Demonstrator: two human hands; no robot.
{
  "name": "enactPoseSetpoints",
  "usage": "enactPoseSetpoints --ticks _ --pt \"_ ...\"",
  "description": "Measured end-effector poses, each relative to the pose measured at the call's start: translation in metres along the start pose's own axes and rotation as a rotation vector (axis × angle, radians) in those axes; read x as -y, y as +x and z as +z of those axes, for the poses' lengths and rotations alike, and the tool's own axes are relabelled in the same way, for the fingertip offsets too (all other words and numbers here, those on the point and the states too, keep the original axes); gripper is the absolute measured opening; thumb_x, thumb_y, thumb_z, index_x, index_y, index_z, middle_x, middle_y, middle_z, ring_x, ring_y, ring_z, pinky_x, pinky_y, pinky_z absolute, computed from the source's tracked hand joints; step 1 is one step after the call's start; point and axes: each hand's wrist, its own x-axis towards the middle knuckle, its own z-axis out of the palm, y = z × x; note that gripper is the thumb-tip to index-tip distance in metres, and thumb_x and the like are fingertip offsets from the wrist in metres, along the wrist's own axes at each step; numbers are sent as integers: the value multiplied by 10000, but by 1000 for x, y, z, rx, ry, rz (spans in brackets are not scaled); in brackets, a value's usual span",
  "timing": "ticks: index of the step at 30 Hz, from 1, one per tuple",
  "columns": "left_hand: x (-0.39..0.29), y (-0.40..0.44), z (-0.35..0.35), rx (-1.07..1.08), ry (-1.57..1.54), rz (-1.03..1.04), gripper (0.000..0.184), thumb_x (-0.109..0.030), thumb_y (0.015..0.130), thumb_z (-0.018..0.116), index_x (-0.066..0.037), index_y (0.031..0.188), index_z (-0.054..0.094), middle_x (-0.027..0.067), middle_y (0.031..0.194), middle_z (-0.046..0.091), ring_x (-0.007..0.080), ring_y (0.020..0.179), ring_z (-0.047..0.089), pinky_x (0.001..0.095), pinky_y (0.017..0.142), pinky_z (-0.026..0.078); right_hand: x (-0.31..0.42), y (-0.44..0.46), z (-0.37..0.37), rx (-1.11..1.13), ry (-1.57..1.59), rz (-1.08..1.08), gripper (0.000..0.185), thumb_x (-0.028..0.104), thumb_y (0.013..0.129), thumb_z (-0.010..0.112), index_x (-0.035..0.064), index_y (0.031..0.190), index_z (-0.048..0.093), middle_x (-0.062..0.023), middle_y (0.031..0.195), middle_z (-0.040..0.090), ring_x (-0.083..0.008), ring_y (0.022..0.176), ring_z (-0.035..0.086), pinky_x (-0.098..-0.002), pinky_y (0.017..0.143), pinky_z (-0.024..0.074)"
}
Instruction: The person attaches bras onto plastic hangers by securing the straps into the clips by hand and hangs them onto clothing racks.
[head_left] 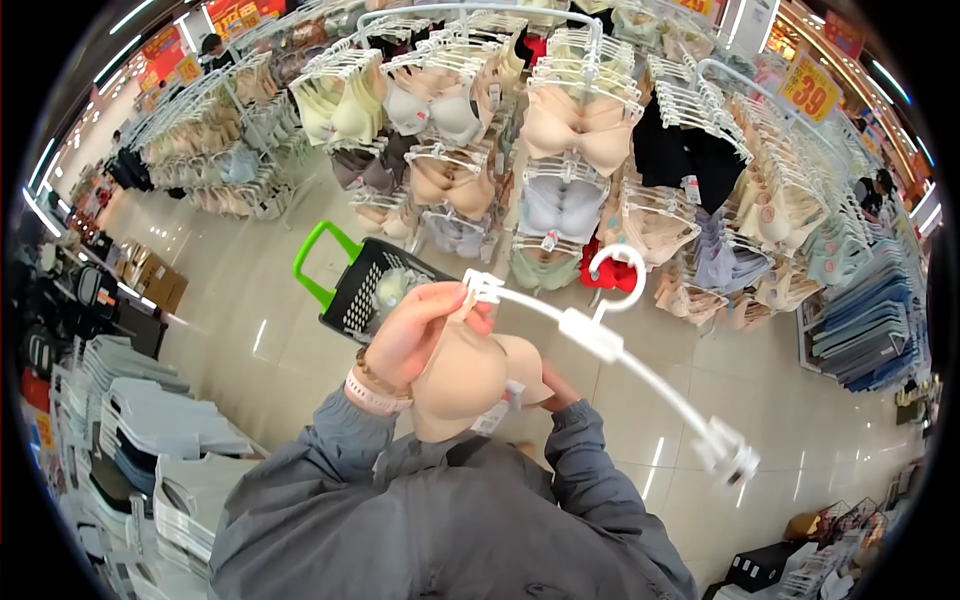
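Observation:
A beige bra (460, 385) is in front of my chest, its cups facing up and a white tag hanging near the middle. My left hand (410, 335) is closed, pinching the bra's strap at the clip end of a white plastic hanger (592, 335). The hanger slants down to the right; its hook points up and its far clip has nothing on it. Behind the bra's right cup, my right hand (562, 388) grips that side of the bra, with its fingers mostly hidden.
Racks of hanging bras (580, 125) stand ahead. A black shopping basket (375, 285) with a green handle is on the floor, holding a pale item. Folded clothes (165, 415) lie at left, jeans (865, 330) hang at right, and boxes (765, 567) sit at lower right.

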Motion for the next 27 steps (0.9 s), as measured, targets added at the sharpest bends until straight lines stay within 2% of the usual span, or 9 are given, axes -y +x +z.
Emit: enactPoseSetpoints --ticks 1,2,8,10,12,14,19,23,27 --pt "-8 -5 -12 16 10 -20 277 -204 934 534 52 995 618 125 839 667 172 777 640 292 750 507 -8 12 4 44 -195 -142 558 297 942 531 33 1400 353 -99 1369 473 -231 1282 426 -379 1083 330" --pt "-16 -10 -23 37 11 -20 277 -204 934 534 52 995 618 125 839 667 172 777 640 292 750 507 -5 17 1 -14 -160 45 647 290 896 595 21 1415 319 -126 1362 471 -254 1294 414 -414 1095 314" --pt "-69 -47 -89 -16 232 104 282 -195 919 532 57 993 634 137 821 668 198 793 634 321 803 465 -17 24 76 181 292 -418 655 269 873 625 -2 1397 340 -154 1343 478 -275 1268 439 -434 1082 327" --pt "-83 -56 -115 -10 241 127 283 -195 920 525 53 996 637 130 808 671 191 798 630 322 802 462 -9 30 109 114 211 -490 634 280 866 635 -22 1360 376 -171 1325 482 -284 1229 470 -426 1070 345" --pt "-93 -63 -141 -31 238 218 279 -191 920 521 50 998 640 121 798 674 186 801 626 319 805 458 -8 41 124 8 127 -498 424 212 916 555 -22 1260 472 -91 1162 587 -211 1070 545 -366 937 436" --pt "-101 -64 -164 -16 230 218 271 -194 921 520 40 970 645 114 796 675 185 808 624 315 813 451 -9 42 145 -135 -191 -547 375 191 916 561 -34 1213 518 -87 991 611 -187 928 560 -313 862 428" --pt "-130 -70 -203 -132 183 217 253 -194 928 509 15 870 638 110 788 666 180 810 615 307 817 441 -43 52 184 -312 -78 -616 409 184 896 597 -38 1232 526 -104 941 598 -199 919 547 -344 872 416" --pt "-138 -83 -231 -134 136 268 265 -215 932 512 6 846 629 101 795 655 166 780 597 295 790 433 -45 54 240 -207 -30 -672 333 173 882 621 -4 1163 599 -108 956 596 -218 940 531 -341 867 400" --pt "-140 -98 -258 -232 161 340 274 -232 938 519 5 861 632 90 780 662 155 768 598 294 772 439 -48 69 261 -328 -118 -600 191 112 937 531 -25 1055 593 -129 992 645 -226 1020 600 -377 969 424"
